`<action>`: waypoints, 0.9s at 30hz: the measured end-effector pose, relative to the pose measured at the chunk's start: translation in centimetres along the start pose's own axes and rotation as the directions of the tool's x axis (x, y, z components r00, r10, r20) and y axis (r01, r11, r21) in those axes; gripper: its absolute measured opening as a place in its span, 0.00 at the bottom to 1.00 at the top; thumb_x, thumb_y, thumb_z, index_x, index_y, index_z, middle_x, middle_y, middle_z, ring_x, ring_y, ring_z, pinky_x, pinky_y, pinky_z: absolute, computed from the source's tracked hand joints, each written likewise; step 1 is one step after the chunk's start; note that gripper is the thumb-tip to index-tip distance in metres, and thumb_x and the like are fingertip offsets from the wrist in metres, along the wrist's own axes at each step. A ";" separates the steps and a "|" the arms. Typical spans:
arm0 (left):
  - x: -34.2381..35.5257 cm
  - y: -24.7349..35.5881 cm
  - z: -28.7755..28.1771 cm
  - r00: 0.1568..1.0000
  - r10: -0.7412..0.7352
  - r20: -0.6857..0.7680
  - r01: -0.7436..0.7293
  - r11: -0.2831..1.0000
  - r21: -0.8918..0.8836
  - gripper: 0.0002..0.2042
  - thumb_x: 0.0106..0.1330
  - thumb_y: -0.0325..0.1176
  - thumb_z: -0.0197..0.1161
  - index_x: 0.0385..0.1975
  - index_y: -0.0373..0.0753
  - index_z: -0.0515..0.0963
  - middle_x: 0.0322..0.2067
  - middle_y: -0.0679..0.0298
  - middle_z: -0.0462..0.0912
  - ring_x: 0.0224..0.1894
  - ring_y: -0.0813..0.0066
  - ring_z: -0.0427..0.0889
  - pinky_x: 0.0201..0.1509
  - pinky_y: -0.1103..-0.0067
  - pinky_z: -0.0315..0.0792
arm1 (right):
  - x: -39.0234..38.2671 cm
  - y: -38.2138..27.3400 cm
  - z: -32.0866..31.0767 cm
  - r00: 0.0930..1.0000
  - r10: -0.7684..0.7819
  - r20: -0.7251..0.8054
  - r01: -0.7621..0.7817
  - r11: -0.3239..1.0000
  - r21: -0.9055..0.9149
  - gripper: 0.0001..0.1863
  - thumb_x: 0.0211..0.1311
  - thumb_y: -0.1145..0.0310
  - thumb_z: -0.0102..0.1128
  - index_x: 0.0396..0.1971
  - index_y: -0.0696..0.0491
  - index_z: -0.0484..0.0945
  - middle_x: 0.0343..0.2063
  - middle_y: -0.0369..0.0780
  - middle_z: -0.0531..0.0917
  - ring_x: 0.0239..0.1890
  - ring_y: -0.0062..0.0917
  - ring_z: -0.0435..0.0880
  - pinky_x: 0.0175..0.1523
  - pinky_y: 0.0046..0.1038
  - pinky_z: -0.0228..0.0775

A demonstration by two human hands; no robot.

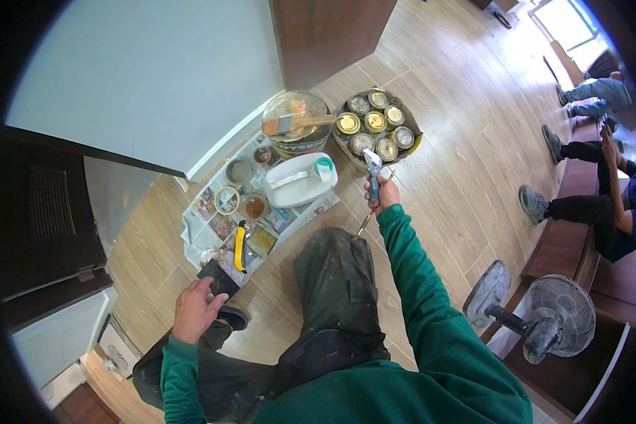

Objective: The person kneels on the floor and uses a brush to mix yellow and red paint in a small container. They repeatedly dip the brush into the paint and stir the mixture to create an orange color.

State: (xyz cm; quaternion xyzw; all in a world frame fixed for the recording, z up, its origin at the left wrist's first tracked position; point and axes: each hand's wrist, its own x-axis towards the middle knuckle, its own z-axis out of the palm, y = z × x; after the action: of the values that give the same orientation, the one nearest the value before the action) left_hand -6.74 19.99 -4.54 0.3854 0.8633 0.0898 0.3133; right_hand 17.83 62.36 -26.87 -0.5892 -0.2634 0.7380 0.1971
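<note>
My right hand (385, 194) grips a grey-handled tool (373, 180) with a pale metal head, along with a thin brush (364, 225). My left hand (192, 314) has curled fingers on the corner of a dark square sheet (219, 277). Beside it on newspaper (199, 230) lie a yellow utility knife (240, 247), several open jars (239, 172) and a white jug (286, 185) with a teal cap. A wide brush (290, 124) rests across a large container (300, 147). A tray (413, 145) of several small tins (374, 121) sits farther right.
A standing fan (558, 314) is at lower right. Two people's legs and shoes (533, 205) show along brown cabinetry (565, 240). An open dark cabinet (56, 233) and pale wall (141, 78) are at left, a brown panel (325, 32) at top. Wood-look floor (466, 141) surrounds the newspaper.
</note>
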 end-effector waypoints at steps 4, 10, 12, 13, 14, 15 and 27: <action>0.1 0.0 0.0 1.000 -0.007 0.009 0.007 1.000 -0.006 0.25 0.60 0.39 0.74 0.52 0.30 0.78 0.38 0.48 0.83 0.40 0.51 0.84 0.45 0.63 0.77 | 0.2 -0.5 0.1 0.999 0.032 0.026 -0.034 0.997 0.073 0.18 0.79 0.55 0.38 0.46 0.52 0.74 0.23 0.35 0.80 0.15 0.24 0.71 0.13 0.24 0.52; 0.1 0.0 0.2 1.000 -0.005 0.005 0.004 1.000 0.018 0.25 0.59 0.39 0.74 0.53 0.30 0.79 0.37 0.51 0.84 0.38 0.56 0.86 0.44 0.66 0.78 | 1.5 0.1 -0.4 0.997 -0.002 -0.077 -0.002 0.999 -0.049 0.19 0.76 0.54 0.47 0.41 0.54 0.78 0.22 0.37 0.81 0.13 0.25 0.73 0.12 0.25 0.55; 0.0 0.0 0.2 0.999 -0.032 0.025 0.033 0.999 -0.009 0.25 0.60 0.39 0.74 0.52 0.30 0.78 0.38 0.48 0.84 0.40 0.52 0.84 0.45 0.64 0.77 | 2.0 0.5 -0.3 0.974 -0.107 -0.198 0.060 0.972 -0.229 0.19 0.72 0.53 0.54 0.37 0.56 0.81 0.21 0.39 0.83 0.12 0.26 0.75 0.12 0.27 0.59; 0.0 0.1 0.1 0.999 -0.027 0.019 0.028 1.000 -0.010 0.25 0.60 0.39 0.74 0.52 0.30 0.78 0.38 0.48 0.84 0.40 0.52 0.84 0.46 0.64 0.77 | 2.2 0.5 -0.4 0.958 -0.144 -0.248 0.067 0.953 -0.295 0.19 0.71 0.53 0.58 0.34 0.56 0.82 0.20 0.40 0.84 0.12 0.26 0.76 0.12 0.28 0.61; 0.0 0.2 0.1 1.000 -0.020 0.013 0.020 1.000 -0.012 0.25 0.60 0.39 0.74 0.52 0.30 0.78 0.38 0.49 0.84 0.40 0.52 0.84 0.46 0.64 0.77 | 2.3 0.5 -0.5 0.942 -0.228 -0.246 0.108 0.901 -0.421 0.19 0.69 0.53 0.60 0.32 0.57 0.82 0.19 0.41 0.84 0.12 0.26 0.78 0.14 0.29 0.63; 0.0 0.2 0.1 1.000 -0.021 0.012 0.021 1.000 -0.010 0.25 0.60 0.39 0.74 0.52 0.30 0.78 0.38 0.49 0.84 0.40 0.52 0.84 0.46 0.64 0.77 | 2.3 0.3 -0.5 0.931 -0.284 -0.230 0.131 0.847 -0.516 0.20 0.68 0.53 0.62 0.30 0.57 0.83 0.19 0.41 0.85 0.13 0.26 0.79 0.15 0.30 0.66; 0.0 0.2 0.0 0.998 -0.049 0.036 0.049 0.999 0.006 0.26 0.59 0.40 0.74 0.52 0.29 0.78 0.39 0.48 0.84 0.40 0.51 0.84 0.45 0.63 0.77 | -0.7 -1.9 0.7 0.916 -0.328 -0.231 0.042 0.651 -0.758 0.27 0.65 0.48 0.61 0.29 0.61 0.87 0.22 0.43 0.89 0.36 0.36 0.91 0.50 0.34 0.79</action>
State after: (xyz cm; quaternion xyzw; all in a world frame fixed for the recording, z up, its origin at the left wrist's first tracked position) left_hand -6.65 20.15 -4.46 0.3665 0.8668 0.0730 0.3302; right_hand 17.23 63.28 -25.07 -0.7079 -0.5596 0.4267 0.0603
